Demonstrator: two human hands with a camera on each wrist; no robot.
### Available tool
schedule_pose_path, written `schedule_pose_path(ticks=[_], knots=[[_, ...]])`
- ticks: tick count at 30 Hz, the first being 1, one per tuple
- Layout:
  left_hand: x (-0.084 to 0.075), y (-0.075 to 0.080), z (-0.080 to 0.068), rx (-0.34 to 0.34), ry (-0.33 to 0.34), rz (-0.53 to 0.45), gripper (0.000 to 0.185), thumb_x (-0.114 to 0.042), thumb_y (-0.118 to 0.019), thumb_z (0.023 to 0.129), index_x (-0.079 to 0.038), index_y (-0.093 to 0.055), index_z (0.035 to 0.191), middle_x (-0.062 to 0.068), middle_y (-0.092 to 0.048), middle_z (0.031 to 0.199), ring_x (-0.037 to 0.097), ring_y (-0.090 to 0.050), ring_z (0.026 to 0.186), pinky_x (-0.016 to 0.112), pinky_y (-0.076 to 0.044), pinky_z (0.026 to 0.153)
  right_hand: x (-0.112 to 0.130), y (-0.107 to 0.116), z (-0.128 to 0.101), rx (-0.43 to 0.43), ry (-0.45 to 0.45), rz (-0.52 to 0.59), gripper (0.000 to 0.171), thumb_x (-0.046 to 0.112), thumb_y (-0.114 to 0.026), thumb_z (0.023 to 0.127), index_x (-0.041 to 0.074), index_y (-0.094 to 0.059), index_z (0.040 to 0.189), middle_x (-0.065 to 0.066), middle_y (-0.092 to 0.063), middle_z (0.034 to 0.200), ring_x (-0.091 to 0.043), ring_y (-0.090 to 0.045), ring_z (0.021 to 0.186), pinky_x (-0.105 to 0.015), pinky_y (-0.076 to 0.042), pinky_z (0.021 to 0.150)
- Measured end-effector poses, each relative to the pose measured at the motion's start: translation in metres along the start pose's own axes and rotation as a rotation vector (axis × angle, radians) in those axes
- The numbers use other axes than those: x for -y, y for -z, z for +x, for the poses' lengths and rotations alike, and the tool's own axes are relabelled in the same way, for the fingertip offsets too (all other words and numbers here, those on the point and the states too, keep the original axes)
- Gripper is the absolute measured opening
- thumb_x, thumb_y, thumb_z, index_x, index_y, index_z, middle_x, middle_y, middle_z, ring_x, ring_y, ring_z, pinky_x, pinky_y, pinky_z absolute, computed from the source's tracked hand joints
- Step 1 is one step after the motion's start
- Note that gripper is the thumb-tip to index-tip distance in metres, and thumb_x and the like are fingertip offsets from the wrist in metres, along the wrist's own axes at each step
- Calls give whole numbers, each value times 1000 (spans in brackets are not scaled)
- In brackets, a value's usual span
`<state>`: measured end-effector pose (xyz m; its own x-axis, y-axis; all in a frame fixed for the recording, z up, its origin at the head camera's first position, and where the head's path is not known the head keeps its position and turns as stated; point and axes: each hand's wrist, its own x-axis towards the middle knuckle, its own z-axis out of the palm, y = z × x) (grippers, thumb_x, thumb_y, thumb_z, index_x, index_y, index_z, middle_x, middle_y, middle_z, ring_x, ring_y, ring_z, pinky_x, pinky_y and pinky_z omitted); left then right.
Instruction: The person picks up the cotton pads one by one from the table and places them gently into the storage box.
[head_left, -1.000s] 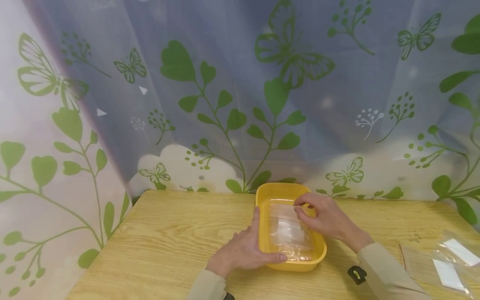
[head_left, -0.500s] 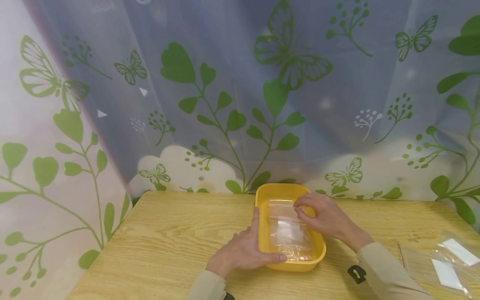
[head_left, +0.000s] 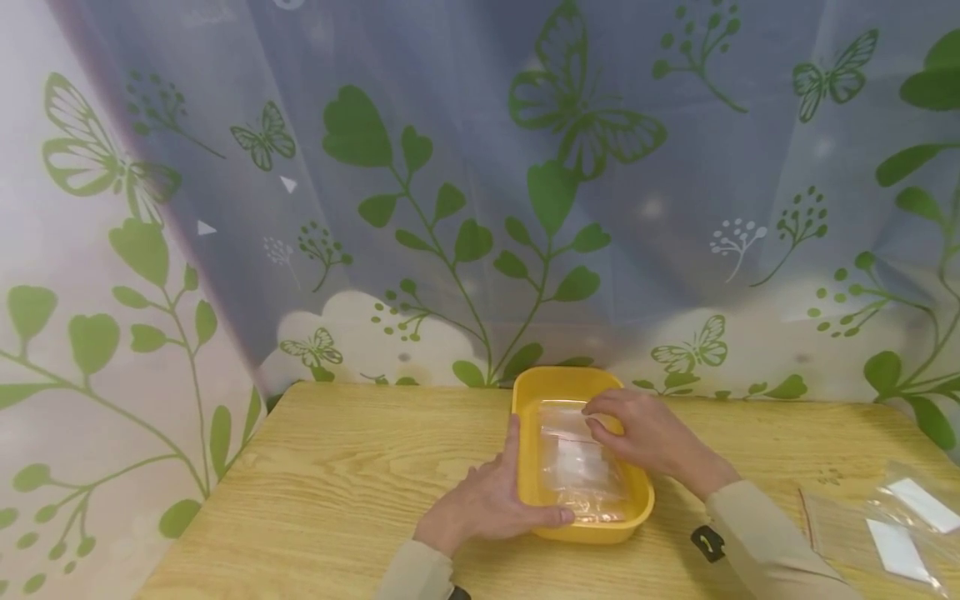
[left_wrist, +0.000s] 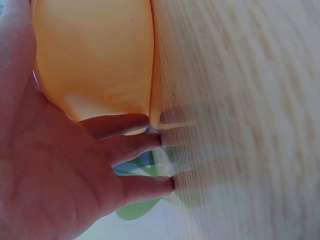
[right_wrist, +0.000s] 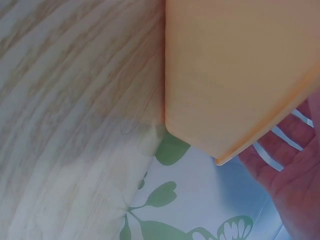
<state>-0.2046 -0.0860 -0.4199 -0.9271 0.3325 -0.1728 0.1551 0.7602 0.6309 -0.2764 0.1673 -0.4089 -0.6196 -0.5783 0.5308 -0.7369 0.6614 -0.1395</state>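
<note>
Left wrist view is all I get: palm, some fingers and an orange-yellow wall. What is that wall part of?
Observer: A yellow tray on the wooden table; the left hand rests against its left side, thumb along the near rim.
Operator: Anything inside it?
Observer: Clear plastic bags lie flat in it.
Operator: Where is the other hand?
Observer: The right hand reaches in from the right, fingertips on the bags' far end. I cannot tell whether it pinches them.
Operator: Anything else on the table?
Observer: More clear bags with white inserts lie at the right edge.
</note>
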Motion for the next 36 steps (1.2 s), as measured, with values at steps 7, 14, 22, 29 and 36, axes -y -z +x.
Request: schedule_pose_path(ticks=[7, 14, 22, 29, 36], knots=[[-1, -1, -1, 6, -2, 18, 137, -78, -71, 77, -21, 20, 163, 23, -37, 163, 49, -39, 147, 66, -26, 123, 5, 2, -2, 76, 63, 68, 8, 11, -73, 88, 13, -79, 92, 0, -78, 97, -18, -74, 88, -37, -62, 81], [-1, -1, -1, 3, -1, 18, 137, -80, -70, 76, -25, 21, 163, 22, -37, 163, 50, -39, 146, 66, -27, 122, 9, -2, -7, 84, 59, 143, 10, 10, -73, 87, 12, -78, 96, 7, -78, 88, -9, -71, 80, -28, -61, 73], [-1, 0, -2, 6, 11, 18, 137, -78, -71, 77, -23, 19, 163, 24, -37, 162, 53, -40, 145, 67, -28, 122, 13, 1, -12, -13, 88, 31, 16, 12, -77, 84, 12, -78, 100, 0, -79, 103, -21, -75, 94, -40, -63, 84], [0, 0, -3, 7, 14, 15, 137, -79, -70, 76, -23, 19, 163, 25, -37, 162, 52, -40, 145, 66, -28, 122, 12, 7, -14, -44, 84, 4, 21, 12, -78, 84, 12, -78, 105, -6, -77, 113, -27, -73, 104, -47, -61, 90], [0, 1, -3, 4, 9, 6, 136, -78, -71, 77, -23, 18, 163, 25, -36, 162, 52, -40, 145, 66, -26, 123, 6, 17, -21, -124, 98, -10, 33, 14, -81, 79, 10, -77, 112, -8, -77, 115, -30, -73, 105, -49, -62, 88]])
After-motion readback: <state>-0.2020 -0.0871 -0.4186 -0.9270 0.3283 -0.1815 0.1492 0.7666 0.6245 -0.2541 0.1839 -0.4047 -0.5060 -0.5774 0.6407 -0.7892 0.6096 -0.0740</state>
